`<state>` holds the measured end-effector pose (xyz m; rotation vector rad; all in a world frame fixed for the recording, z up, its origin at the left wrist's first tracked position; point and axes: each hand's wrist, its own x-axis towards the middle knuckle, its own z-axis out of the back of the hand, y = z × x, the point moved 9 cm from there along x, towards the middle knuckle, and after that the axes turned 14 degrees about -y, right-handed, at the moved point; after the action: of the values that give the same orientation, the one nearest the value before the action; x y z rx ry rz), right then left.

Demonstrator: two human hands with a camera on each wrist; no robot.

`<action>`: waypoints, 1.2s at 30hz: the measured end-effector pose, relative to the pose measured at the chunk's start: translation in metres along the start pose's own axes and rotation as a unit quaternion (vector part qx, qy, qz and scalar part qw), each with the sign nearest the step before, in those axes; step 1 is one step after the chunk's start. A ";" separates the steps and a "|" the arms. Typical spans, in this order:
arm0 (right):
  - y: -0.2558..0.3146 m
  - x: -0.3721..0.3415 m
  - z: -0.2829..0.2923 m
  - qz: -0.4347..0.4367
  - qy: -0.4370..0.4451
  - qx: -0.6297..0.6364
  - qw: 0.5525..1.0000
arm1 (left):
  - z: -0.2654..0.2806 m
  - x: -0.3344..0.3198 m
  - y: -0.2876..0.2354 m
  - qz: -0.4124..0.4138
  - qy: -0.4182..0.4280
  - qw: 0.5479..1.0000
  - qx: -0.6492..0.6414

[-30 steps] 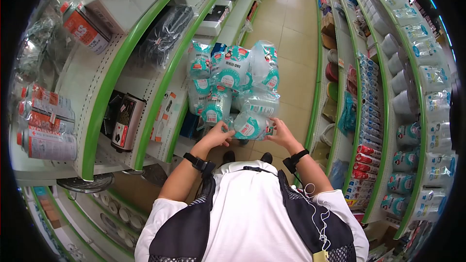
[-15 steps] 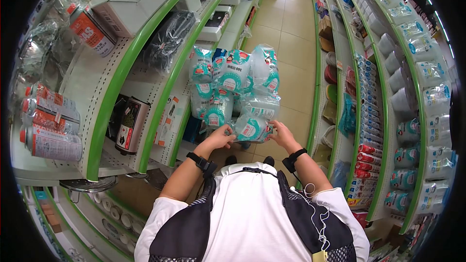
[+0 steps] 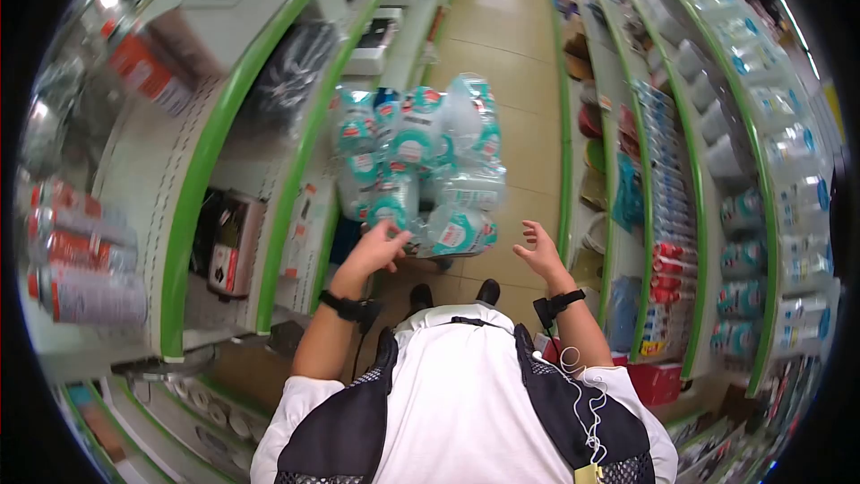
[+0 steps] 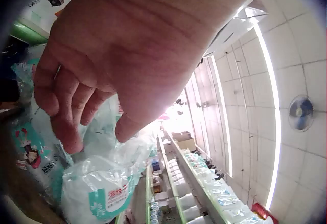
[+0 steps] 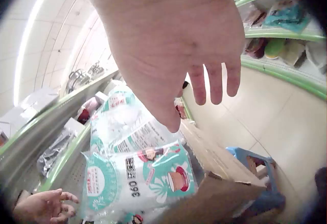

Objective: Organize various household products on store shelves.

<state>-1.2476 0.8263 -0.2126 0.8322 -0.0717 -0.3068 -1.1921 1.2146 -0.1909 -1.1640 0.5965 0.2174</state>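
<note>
Several clear plastic packs of disposable cups, with teal and red labels, are piled in a cardboard box [image 5: 217, 191]. The nearest cup pack [image 3: 457, 231] lies on its side at the front of the pile. My left hand [image 3: 372, 253] is at this pack's left end, fingers loosely bent and thumb apart, over the crinkled wrap in the left wrist view. Apart from the pile on the right, my right hand [image 3: 543, 256] holds nothing; its fingers are spread in the right wrist view.
A blue stool [image 5: 265, 198] is beneath the box. Green-edged shelves line both sides of the aisle. Gas cans [image 3: 90, 294] and a boxed item [image 3: 231, 246] stand on the left shelf; more cup packs [image 3: 742, 255] fill the right shelves. Tiled floor [image 3: 511, 72] runs ahead.
My right hand has let go of the nearest cup pack and moved right, away from it. My left hand has shifted slightly left, and its fingers have loosened. The pack stays on the pile.
</note>
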 end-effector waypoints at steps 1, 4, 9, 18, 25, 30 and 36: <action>-0.013 0.002 0.014 -0.008 -0.017 0.015 1.000 | 0.009 -0.007 -0.014 -0.015 -0.032 0.999 -0.035; -0.035 0.010 0.056 -0.006 -0.083 0.065 0.994 | -0.002 0.009 -0.063 -0.080 0.010 0.985 -0.151; -0.032 0.003 0.140 -0.047 -0.162 0.148 0.974 | -0.063 0.005 -0.133 -0.114 0.081 0.968 -0.209; -0.093 -0.075 0.338 -0.037 -0.301 0.196 0.933 | -0.292 -0.028 -0.236 -0.120 0.254 0.943 -0.180; -0.202 -0.225 0.497 -0.087 -0.479 0.223 0.845 | -0.530 -0.075 -0.291 -0.129 0.403 0.901 -0.094; -0.259 -0.325 0.555 -0.141 -0.594 0.198 0.767 | -0.666 -0.142 -0.328 -0.146 0.538 0.830 -0.033; -0.297 -0.366 0.603 -0.175 -0.670 0.168 0.702 | -0.804 -0.203 -0.364 -0.188 0.619 0.760 0.053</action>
<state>-1.7774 0.3150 -0.0042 0.8189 -1.4003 -1.2618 -1.4561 0.3690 -0.0023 -1.1835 1.4722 -1.0288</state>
